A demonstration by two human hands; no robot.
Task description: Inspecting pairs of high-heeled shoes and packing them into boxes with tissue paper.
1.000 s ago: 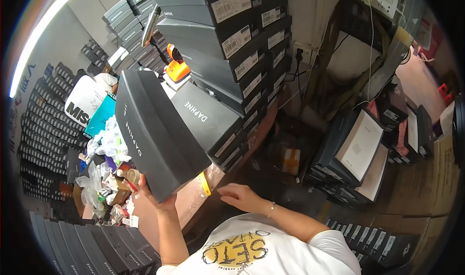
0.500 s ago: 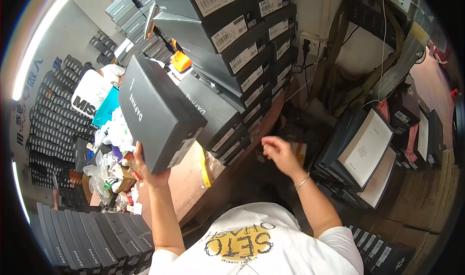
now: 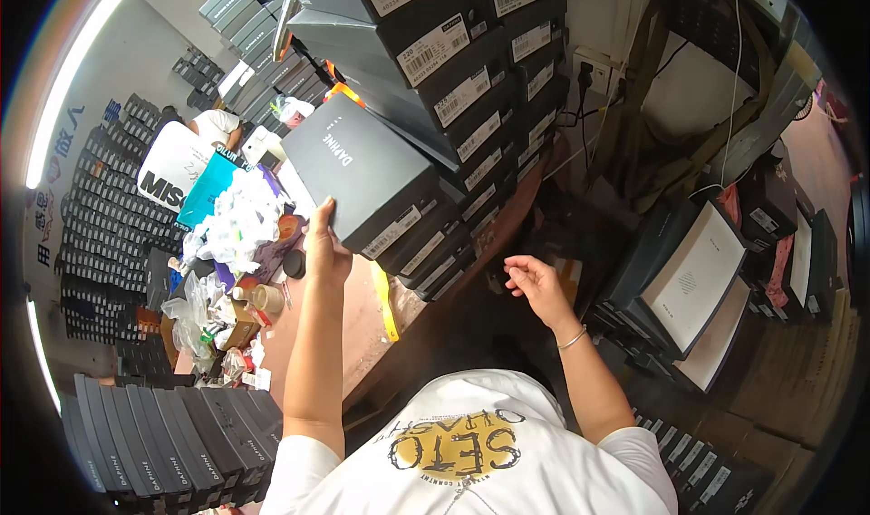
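A dark grey shoebox (image 3: 362,175) with a white end label lies level on a short stack of similar shoeboxes (image 3: 424,252) at the table's edge. My left hand (image 3: 324,247) grips its near left corner, the thumb along the side and the other fingers partly hidden. To the right, my right hand (image 3: 536,286) hangs in the air beyond the table edge. Its fingers are loosely bent and a little apart, with nothing in them.
Tall shoebox stacks (image 3: 444,71) rise just behind. A yellow tape measure (image 3: 384,302) lies on the table (image 3: 358,334), left of which are crumpled white paper (image 3: 237,220) and plastic bags. Open boxes (image 3: 693,279) stand at right. A person (image 3: 217,127) is at far left.
My left hand has lowered the tilted shoebox rightward onto the short stack, where it now lies flat. My right hand has moved slightly, its fingers straighter.
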